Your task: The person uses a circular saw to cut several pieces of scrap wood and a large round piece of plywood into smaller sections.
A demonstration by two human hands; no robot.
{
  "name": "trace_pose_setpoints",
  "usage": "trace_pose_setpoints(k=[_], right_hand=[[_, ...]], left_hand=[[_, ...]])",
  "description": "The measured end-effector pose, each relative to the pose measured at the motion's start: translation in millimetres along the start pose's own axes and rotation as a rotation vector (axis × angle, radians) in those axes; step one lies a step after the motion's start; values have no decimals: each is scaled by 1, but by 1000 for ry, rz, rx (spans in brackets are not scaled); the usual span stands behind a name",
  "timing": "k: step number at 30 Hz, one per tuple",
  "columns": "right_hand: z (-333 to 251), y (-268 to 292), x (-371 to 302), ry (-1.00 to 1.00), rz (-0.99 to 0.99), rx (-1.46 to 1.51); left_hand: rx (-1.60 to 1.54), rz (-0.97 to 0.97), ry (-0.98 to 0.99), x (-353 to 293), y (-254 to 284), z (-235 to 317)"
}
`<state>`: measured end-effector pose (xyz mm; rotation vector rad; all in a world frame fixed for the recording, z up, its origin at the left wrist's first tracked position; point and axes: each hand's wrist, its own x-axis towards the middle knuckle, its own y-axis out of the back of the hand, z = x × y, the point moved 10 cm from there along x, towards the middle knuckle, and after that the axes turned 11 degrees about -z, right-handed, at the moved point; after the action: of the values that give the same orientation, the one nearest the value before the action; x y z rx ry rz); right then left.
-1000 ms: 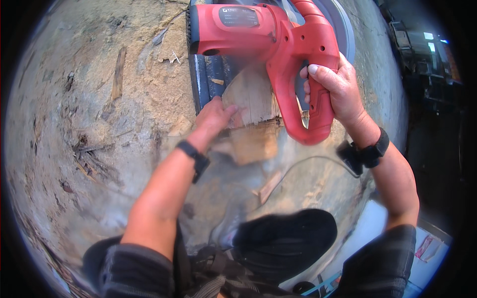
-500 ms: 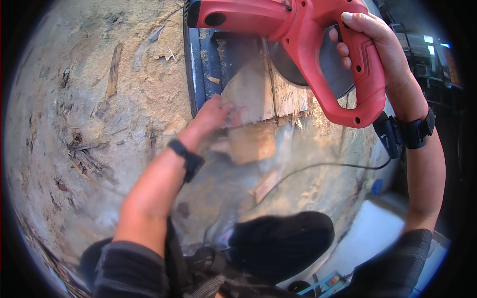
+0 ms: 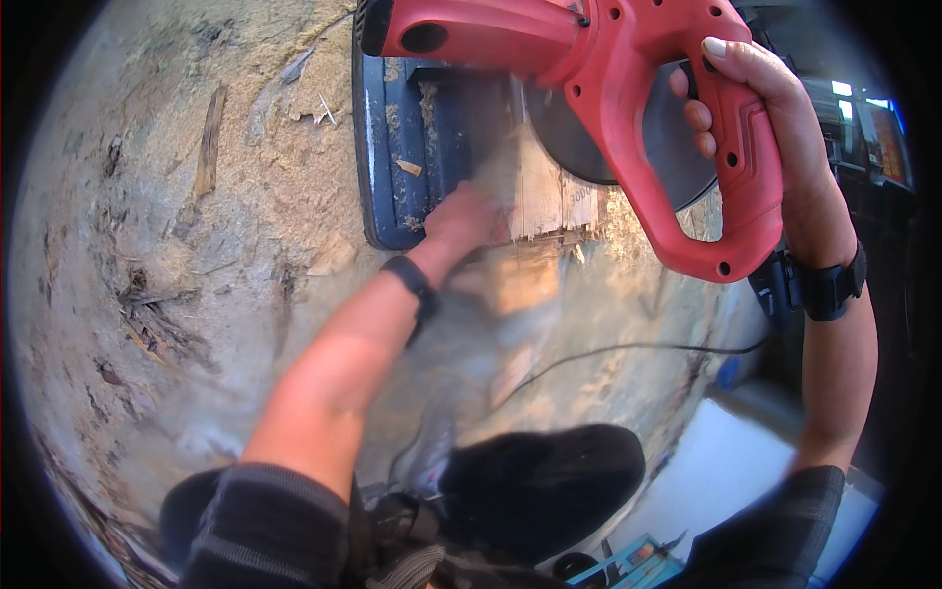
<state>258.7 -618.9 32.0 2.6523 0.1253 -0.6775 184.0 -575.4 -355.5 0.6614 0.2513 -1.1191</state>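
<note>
My right hand (image 3: 775, 108) is wrapped round the rear handle of a red cut-off saw (image 3: 657, 201), its thumb over the top and fingers through the handle opening. The saw's large grey round blade (image 3: 569, 137) stands over a flat wooden board (image 3: 552, 191) with a splintered near edge and faint print. My left hand (image 3: 466, 216) is closed at the board's left near corner; its fingertips are blurred. Under the board and left of it lies the saw's black metal base (image 3: 392, 196), sprinkled with sawdust and a small wood chip (image 3: 408, 168).
Sawdust and wood splinters (image 3: 210, 142) cover the rough ground at left. An offcut block (image 3: 525, 280) lies below the board. A black cable (image 3: 628, 347) runs across the ground at right. My dark-clad leg (image 3: 540, 491) is near, with a teal object (image 3: 638, 564) beside it.
My left hand has shifted right across the base, and the board has slid right with it, baring more of the base. The saw and my right hand sit slightly lower and further right.
</note>
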Motion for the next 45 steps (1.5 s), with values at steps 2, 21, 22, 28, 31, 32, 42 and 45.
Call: trace_pose_setpoints(k=[2, 21, 22, 28, 31, 32, 42, 45], right_hand=[[5, 2, 1, -16, -15, 11], [50, -10, -6, -12, -46, 89], [53, -11, -7, -14, -46, 92], [54, -21, -8, 7, -23, 109], [53, -17, -12, 76, 86, 121], [55, -17, -13, 64, 79, 126], [69, -19, -13, 106, 68, 42], [75, -23, -15, 114, 93, 102]], left_hand=[[-22, 39, -4, 10, -4, 6], [-110, 54, 71, -13, 19, 21], [-116, 37, 74, -17, 21, 25], [-140, 117, 80, -17, 25, 14], [-153, 134, 76, -19, 28, 18], [-188, 122, 100, -24, 31, 22], [-280, 154, 155, -39, 46, 28], [-264, 195, 68, -36, 45, 28]])
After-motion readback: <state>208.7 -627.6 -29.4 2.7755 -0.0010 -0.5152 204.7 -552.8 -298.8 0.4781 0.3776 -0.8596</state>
